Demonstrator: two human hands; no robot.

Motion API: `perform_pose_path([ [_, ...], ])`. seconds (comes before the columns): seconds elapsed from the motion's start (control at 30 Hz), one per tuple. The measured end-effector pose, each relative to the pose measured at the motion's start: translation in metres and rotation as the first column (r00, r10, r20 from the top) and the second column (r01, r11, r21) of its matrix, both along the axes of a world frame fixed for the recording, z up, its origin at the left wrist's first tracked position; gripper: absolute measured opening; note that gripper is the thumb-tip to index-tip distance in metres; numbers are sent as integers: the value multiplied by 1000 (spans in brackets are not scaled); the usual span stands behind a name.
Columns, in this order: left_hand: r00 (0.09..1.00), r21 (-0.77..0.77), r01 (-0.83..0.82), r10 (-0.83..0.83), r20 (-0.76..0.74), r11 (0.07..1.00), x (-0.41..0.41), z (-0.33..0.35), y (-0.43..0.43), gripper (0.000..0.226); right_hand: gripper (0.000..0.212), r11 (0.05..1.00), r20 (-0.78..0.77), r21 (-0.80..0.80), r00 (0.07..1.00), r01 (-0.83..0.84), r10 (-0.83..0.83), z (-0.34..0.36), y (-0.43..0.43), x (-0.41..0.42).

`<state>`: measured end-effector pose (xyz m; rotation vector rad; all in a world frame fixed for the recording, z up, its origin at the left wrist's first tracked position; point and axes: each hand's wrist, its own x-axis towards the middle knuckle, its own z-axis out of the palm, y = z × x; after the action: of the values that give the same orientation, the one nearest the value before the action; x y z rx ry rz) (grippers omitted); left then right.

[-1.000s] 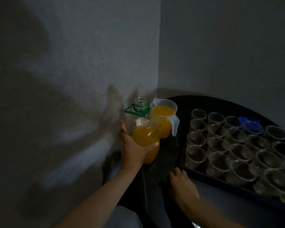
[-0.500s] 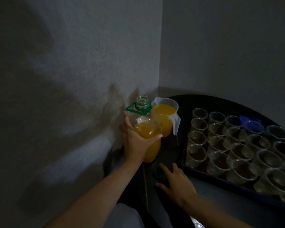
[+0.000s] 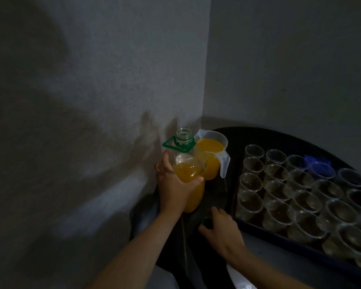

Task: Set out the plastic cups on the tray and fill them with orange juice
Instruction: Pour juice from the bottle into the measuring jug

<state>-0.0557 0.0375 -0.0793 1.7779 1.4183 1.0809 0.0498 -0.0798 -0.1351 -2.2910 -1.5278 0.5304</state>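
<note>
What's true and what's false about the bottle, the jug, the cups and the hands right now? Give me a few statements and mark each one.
1. The left hand grips the juice bottle. True.
2. The bottle has its cap on. False: its neck is open.
3. The jug holds orange juice. True.
4. The cups on the tray are full of juice. False: they look empty.
5. The right hand is lifting a cup. False: it is low on the table beside the tray, by a small green thing.
</note>
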Motion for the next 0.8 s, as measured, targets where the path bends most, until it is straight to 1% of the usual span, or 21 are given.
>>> perform_pose_path([
  [0.07, 1000, 6, -16, 16, 2, 1000, 1, 1, 0, 130, 29, 991, -67, 121, 997, 47, -39, 17, 2, 5],
  [0.13, 1000, 0, -25, 25, -1, 1000, 1, 1, 1, 132, 23, 958, -190, 254, 978, 134, -86, 45, 9, 12],
  [0.2, 1000, -27, -25, 25, 0, 999, 1, 0, 2, 132, 27, 892, -381, 373, 919, 257, -106, 80, 20, 20],
  [0.23, 1000, -37, -21, 22, 5, 999, 1, 0, 3, 132, 30, 853, -458, 415, 883, 316, -104, 100, 27, 23],
  [0.27, 1000, -43, -15, 15, 7, 999, 1, 0, 3, 132, 34, 819, -501, 452, 860, 353, -93, 120, 35, 25],
  [0.3, 1000, -46, -8, 8, 5, 999, 0, 0, 3, 131, 36, 793, -515, 491, 854, 361, -70, 137, 44, 26],
  [0.37, 1000, -32, -3, 3, -10, 999, -1, -3, 3, 132, 38, 768, -508, 556, 861, 318, 12, 167, 62, 25],
  [0.43, 1000, 1, 4, -4, -10, 1000, -2, -6, 4, 130, 38, 781, -531, 574, 838, 247, 125, 185, 79, 21],
  [0.5, 1000, -4, 10, -10, 10, 1000, -2, -8, 5, 129, 42, 821, -541, 547, 817, 164, 197, 191, 96, 15],
  [0.57, 999, -20, 11, -10, 39, 1000, -3, -8, 4, 129, 46, 849, -508, 521, 832, 91, 223, 190, 107, 11],
  [0.67, 999, -15, 14, -13, 45, 1000, -3, -6, 4, 129, 49, 854, -427, 519, 869, 8, 251, 185, 115, 7],
  [0.8, 999, -17, 4, -4, 36, 1000, -1, -6, 5, 127, 46, 874, -379, 484, 889, -48, 258, 188, 119, 10],
])
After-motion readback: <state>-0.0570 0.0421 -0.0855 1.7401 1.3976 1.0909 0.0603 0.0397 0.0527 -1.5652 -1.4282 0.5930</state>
